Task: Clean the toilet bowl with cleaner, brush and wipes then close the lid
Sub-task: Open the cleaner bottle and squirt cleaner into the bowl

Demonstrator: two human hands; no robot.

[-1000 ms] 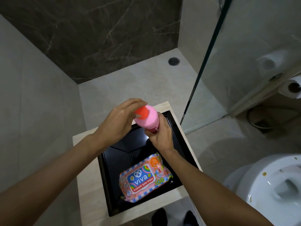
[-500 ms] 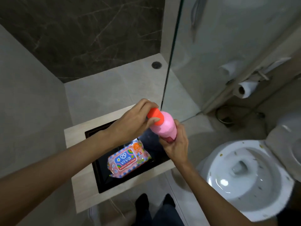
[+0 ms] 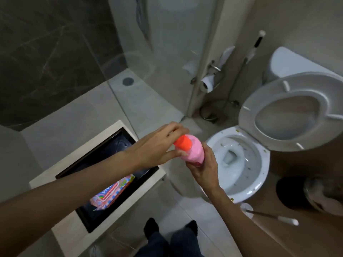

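Note:
A pink cleaner bottle (image 3: 195, 152) with an orange cap (image 3: 182, 143) is held in mid-air left of the toilet. My right hand (image 3: 203, 168) grips its body from below. My left hand (image 3: 159, 145) has fingers and thumb curled round the cap. The white toilet bowl (image 3: 259, 164) stands open on the right, speckled with dirt, its seat and lid (image 3: 289, 110) raised. A pack of wipes (image 3: 113, 190) lies in the black tray (image 3: 89, 217) on a pale stand at the lower left. A toilet brush (image 3: 269, 217) lies low at the right.
A glass shower screen (image 3: 157, 62) runs behind the hands. A toilet roll (image 3: 207, 84) and a spray hose (image 3: 254, 47) hang on the wall left of the cistern. A dark bin (image 3: 291, 193) sits at the right. My feet (image 3: 170, 229) stand on the tiled floor.
The view has swung right from the tray to the toilet. Both hands carried the bottle rightward, off the tray and toward the bowl. The grip on bottle and cap is unchanged.

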